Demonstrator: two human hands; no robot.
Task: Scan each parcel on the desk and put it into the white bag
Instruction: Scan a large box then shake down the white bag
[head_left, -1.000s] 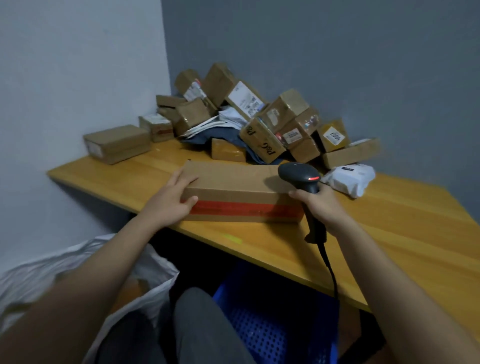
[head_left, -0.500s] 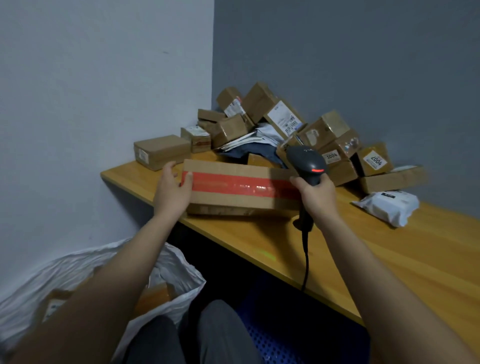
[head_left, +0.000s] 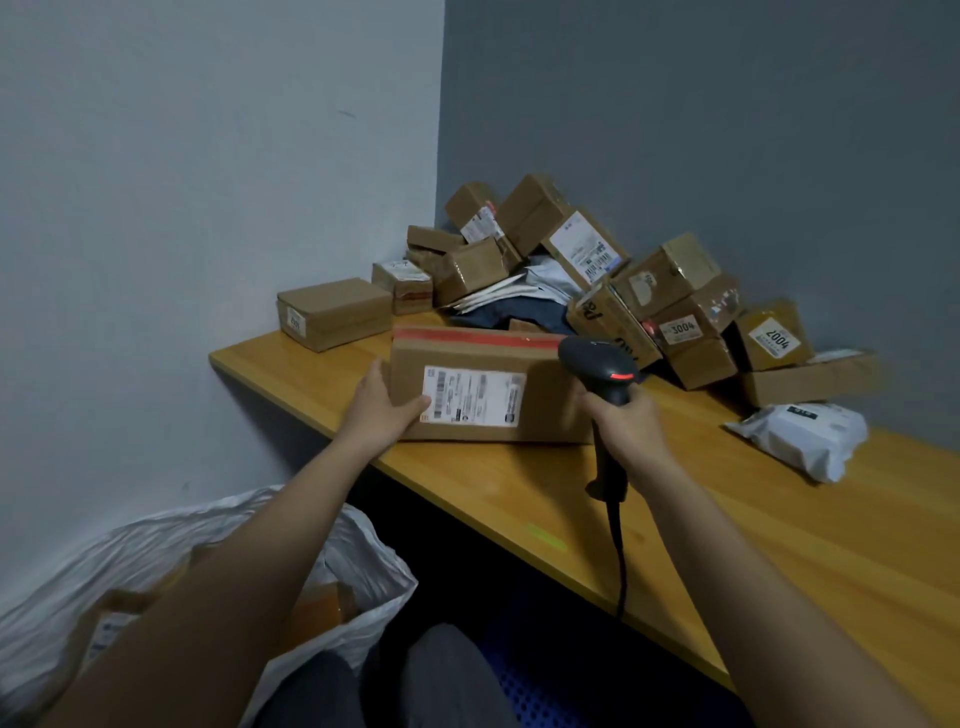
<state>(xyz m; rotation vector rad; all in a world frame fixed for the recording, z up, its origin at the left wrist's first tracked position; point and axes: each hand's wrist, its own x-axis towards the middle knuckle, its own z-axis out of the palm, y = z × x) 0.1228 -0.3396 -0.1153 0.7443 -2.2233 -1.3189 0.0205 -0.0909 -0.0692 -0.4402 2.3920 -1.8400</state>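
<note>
At lower left of the frame, the white bag (head_left: 171, 561) gapes open on the floor with brown parcels already inside. Just above it, the left hand (head_left: 382, 410) clamps the short left end of a long cardboard parcel (head_left: 483, 389), thumb across the front face beside the white shipping label (head_left: 472, 396), fingers hidden behind. The parcel stands tipped on its long edge near the front of the wooden worktop (head_left: 727, 525), label toward the camera, a band of red tape running along its top. It looks stiff and square-cornered, probably light enough for one hand; a grip at either short end or under the long bottom edge should hold without crushing it, though smooth card may slip. At centre right, the right hand (head_left: 631, 426) is wrapped round the handle of a black corded scanner (head_left: 605, 371), its red light showing, head close to the parcel's right end. Beyond, in the corner, more boxes (head_left: 613, 291) lie heaped, a white soft mailer (head_left: 802, 434) at far right.
</note>
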